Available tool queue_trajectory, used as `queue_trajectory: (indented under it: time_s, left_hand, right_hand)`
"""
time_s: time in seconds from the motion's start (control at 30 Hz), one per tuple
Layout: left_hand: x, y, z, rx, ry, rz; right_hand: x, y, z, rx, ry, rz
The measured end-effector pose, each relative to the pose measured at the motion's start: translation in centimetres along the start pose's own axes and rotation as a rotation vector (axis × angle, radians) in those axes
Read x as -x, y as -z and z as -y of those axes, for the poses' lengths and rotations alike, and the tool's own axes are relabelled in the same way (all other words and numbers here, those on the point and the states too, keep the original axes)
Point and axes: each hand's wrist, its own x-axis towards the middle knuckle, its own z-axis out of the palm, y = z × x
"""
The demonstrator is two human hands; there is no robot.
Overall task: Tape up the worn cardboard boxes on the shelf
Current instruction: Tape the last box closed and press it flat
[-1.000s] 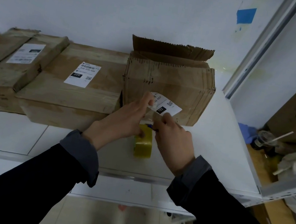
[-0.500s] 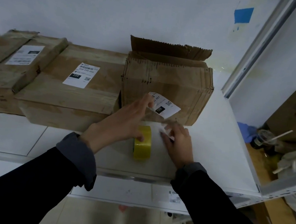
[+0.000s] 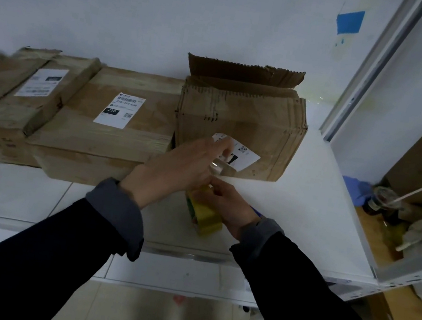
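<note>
Cardboard box (image 3: 240, 125), worn and open-topped, sits just beyond your left hand (image 3: 175, 165), whose fingers reach flat toward its label (image 3: 243, 155). Your right hand (image 3: 227, 204), just below and right, curls around the yellow tape roll (image 3: 205, 214) on the shelf (image 3: 308, 203).

four cardboard boxes (image 3: 240, 125), one tape roll (image 3: 206, 214), two hands (image 3: 175, 168)

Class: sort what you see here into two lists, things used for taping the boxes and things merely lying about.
In use: tape roll, worn box, left hand, right hand.
Lying about: labelled boxes, drink cup, blue cloth, blue wall patch.
</note>
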Motion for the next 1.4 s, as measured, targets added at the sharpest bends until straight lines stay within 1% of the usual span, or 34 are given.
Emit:
queue_trajectory:
  time_s: [0.1,0.23,0.33,0.43,0.47,0.57,0.67,0.73,0.8,0.87,0.97,1.03,1.27,1.4]
  left_hand:
    - [-0.6,1.3,0.0,0.016,-0.007,0.008]
    - [-0.2,1.9,0.4,0.177,0.027,0.036]
    - [0.9,1.4,0.7,0.265,0.046,-0.006]
    - [1.9,1.0,0.7,0.358,0.099,-0.023]
    - [2.1,1.0,0.7,0.394,0.123,-0.010]
    - [2.9,0.8,0.8,0.473,0.206,0.056]
    - [3.4,0.3,0.7,0.518,0.297,0.064]
    - [3.8,-0.3,0.7,0.468,0.330,0.041]
    - [4.1,-0.9,0.6,0.336,0.335,0.059]
    - [4.3,-1.7,0.6,0.252,0.336,0.052]
    - [4.2,-2.4,0.6,0.203,0.343,-0.062]
    - [4.0,-2.5,0.2,0.148,0.337,-0.102]
    - [3.3,-3.3,0.4,0.022,0.303,-0.150]
    - [3.0,-3.2,0.2,0.006,0.303,-0.134]
  right_hand:
    - [0.3,-0.6,-0.3,-0.086,0.008,-0.001]
    - [1.2,-0.3,-0.2,-0.213,-0.030,0.006]
    - [1.7,0.3,-0.2,-0.231,-0.056,0.023]
    - [1.9,0.3,-0.4,-0.140,-0.041,0.031]
    - [2.0,0.4,-0.4,-0.115,-0.031,0.037]
    - [2.5,0.7,-0.5,-0.155,-0.018,0.080]
    - [2.9,0.8,-0.6,-0.185,-0.030,0.109]
    - [2.9,0.7,-0.7,-0.222,-0.009,0.098]
    - [2.7,0.6,-1.2,-0.225,0.028,0.063]
    - [2.7,0.3,-1.5,-0.225,0.050,0.025]
    - [2.7,0.1,-1.6,-0.262,0.057,0.016]
    - [2.8,0.1,-1.6,-0.279,0.063,0.034]
    - [2.9,0.1,-1.6,-0.262,0.059,0.035]
    - [2.9,0.2,-1.8,-0.259,0.057,0.028]
